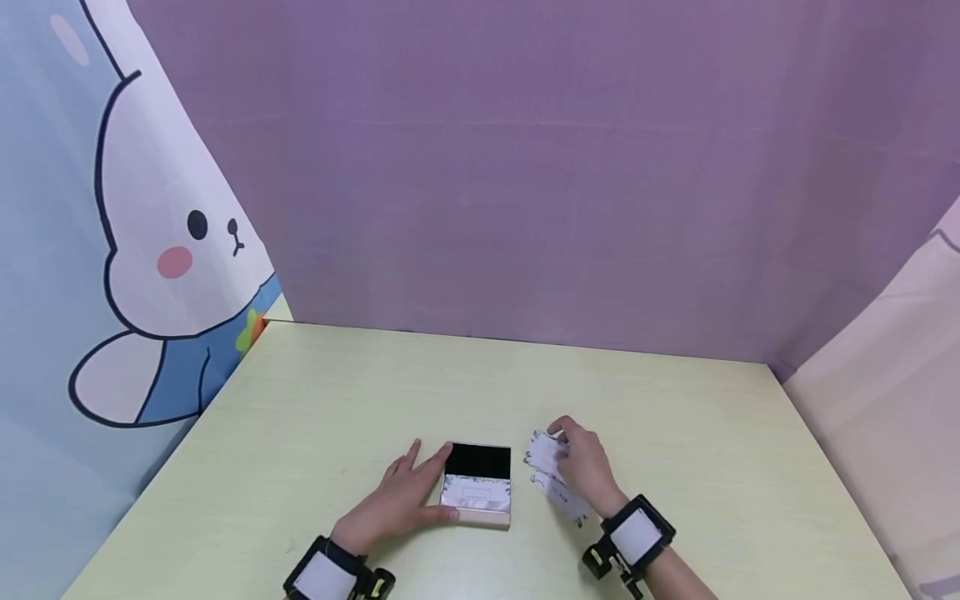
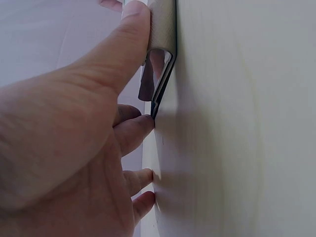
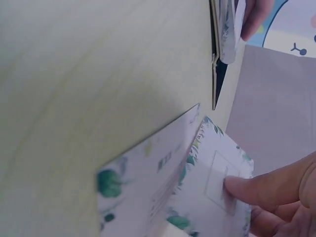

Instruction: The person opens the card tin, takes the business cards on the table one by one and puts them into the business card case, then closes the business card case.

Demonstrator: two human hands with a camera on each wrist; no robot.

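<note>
While the left hand lay flat against the box, the right hand pinched a card just beside it.

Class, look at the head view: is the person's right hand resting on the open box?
No: the right hand holds leaf-printed cards beside the box; the left hand touches the box.
</note>
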